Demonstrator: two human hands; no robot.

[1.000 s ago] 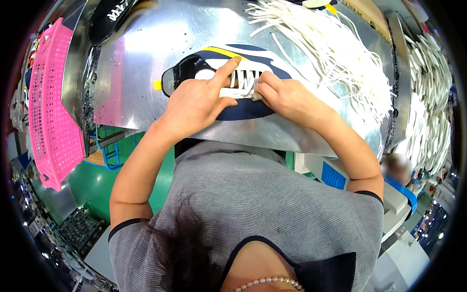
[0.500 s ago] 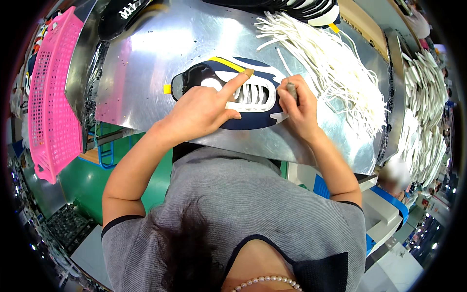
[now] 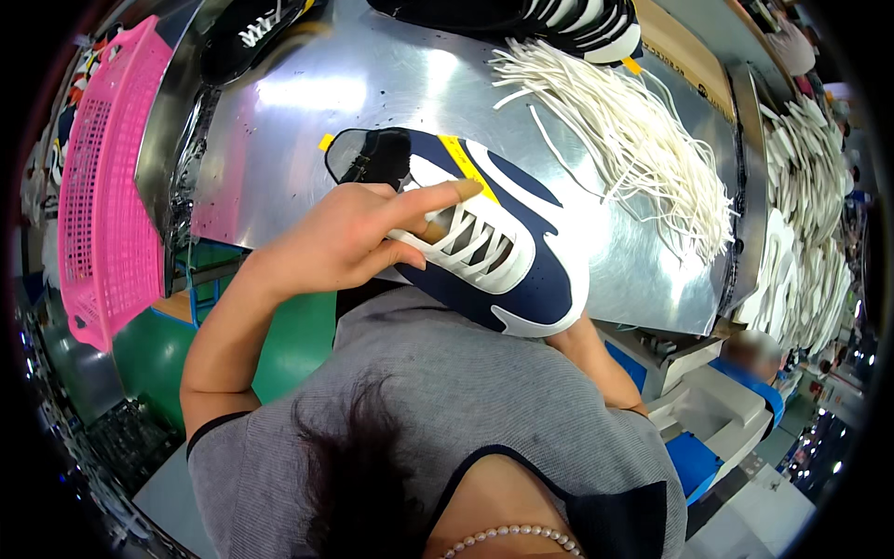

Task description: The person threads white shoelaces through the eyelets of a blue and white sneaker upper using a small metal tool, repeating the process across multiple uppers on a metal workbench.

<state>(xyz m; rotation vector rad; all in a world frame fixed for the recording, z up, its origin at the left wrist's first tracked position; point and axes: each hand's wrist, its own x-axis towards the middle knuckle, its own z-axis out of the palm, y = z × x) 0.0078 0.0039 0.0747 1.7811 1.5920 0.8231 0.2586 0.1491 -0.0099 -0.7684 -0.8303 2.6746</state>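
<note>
A navy and white sneaker (image 3: pixel 540 265) with a yellow stripe and white laces sits tilted toward me at the table's near edge, its toe pointing lower right. My left hand (image 3: pixel 358 233) grips it at the collar and laced opening. The index finger stretches over the yellow stripe, the thumb lies along the near side, and other fingers reach into the opening. Behind the toe my right hand is hidden; only the right forearm (image 3: pixel 596 359) comes out below it. Whether those fingers hold anything does not show.
A heap of loose white laces (image 3: pixel 643 149) covers the right side of the metal table (image 3: pixel 279 158). At the far edge lie a black shoe (image 3: pixel 237 42) and a black-and-white striped shoe (image 3: pixel 582 28). Cardboard (image 3: pixel 684 56) stands far right. A pink basket (image 3: pixel 107 196) hangs left.
The sneaker has turned, its toe swinging toward me and tilting up. My right hand, earlier beside the toe with a small greyish stick-like thing, has gone behind the shoe. My left hand moved slightly nearer.
</note>
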